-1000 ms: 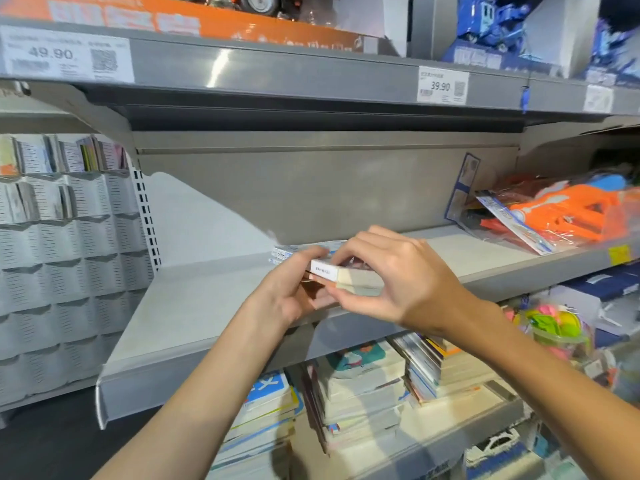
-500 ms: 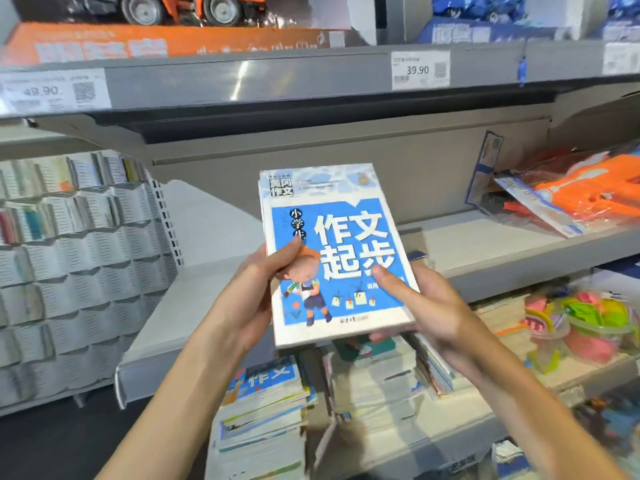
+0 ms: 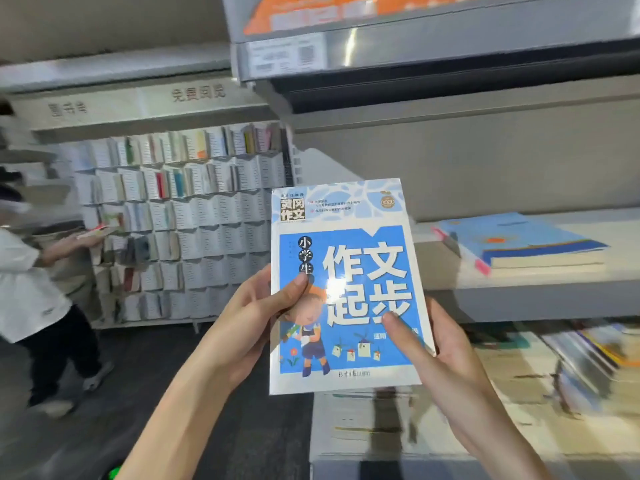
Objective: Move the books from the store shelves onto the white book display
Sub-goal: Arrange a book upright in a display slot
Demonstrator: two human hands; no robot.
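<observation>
I hold a blue and white book upright in front of me, its cover with large white characters and a cartoon child facing me. My left hand grips its left edge with the thumb on the cover. My right hand grips its lower right edge, thumb across the cover. Another blue book lies flat on the grey store shelf to the right. The white book display, a wall of slotted pockets with several books in them, stands across the aisle at the left.
A person in a white shirt and dark trousers stands at the display's left end, holding a book. Stacks of books fill the lower shelf at the right. An upper shelf with a price tag overhangs. Dark floor lies between.
I lifted the book off the shelf and turned its cover up to face me. My view has swung left, bringing the white display and the other person into sight.
</observation>
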